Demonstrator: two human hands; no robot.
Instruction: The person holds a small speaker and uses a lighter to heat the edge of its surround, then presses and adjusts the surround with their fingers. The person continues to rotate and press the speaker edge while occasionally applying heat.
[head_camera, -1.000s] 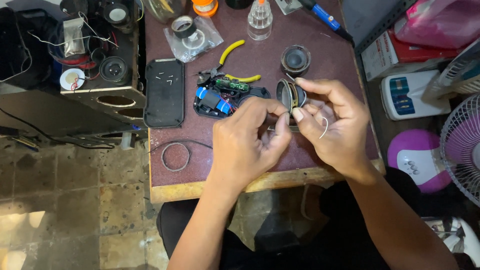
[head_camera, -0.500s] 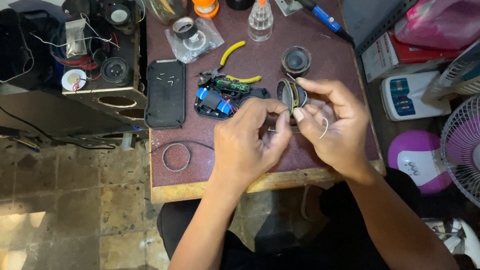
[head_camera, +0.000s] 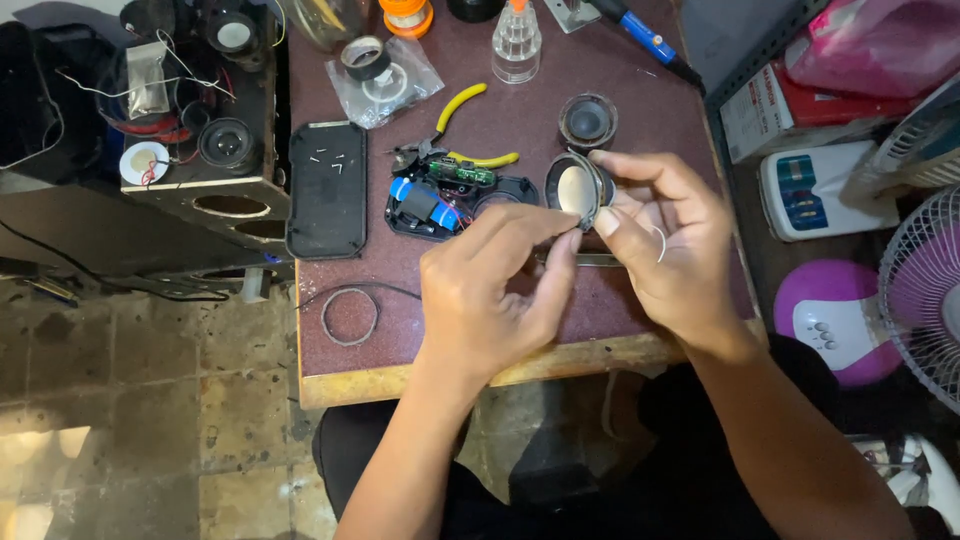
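Observation:
My right hand (head_camera: 665, 250) holds a small round speaker driver (head_camera: 572, 187) by its rim, pale cone facing left, above the dark red table (head_camera: 640, 100). A thin wire loops beside its fingers. My left hand (head_camera: 490, 290) is just left of it, thumb and forefinger pinched near the driver's lower edge; what they pinch is too small to see. Behind the hands lies an opened black speaker housing (head_camera: 440, 200) with a blue battery and a green circuit board.
A second small driver (head_camera: 587, 120), yellow-handled pliers (head_camera: 462, 103), a black cover plate (head_camera: 328, 188), a rubber ring (head_camera: 349, 316), tape rolls (head_camera: 364, 57), a clear bottle (head_camera: 516, 42) and a blue screwdriver (head_camera: 640, 35) lie on the table. A speaker box (head_camera: 200, 150) stands left; fans (head_camera: 925, 290) right.
Both hands stay together over the table's middle; the driver has barely shifted in my right hand.

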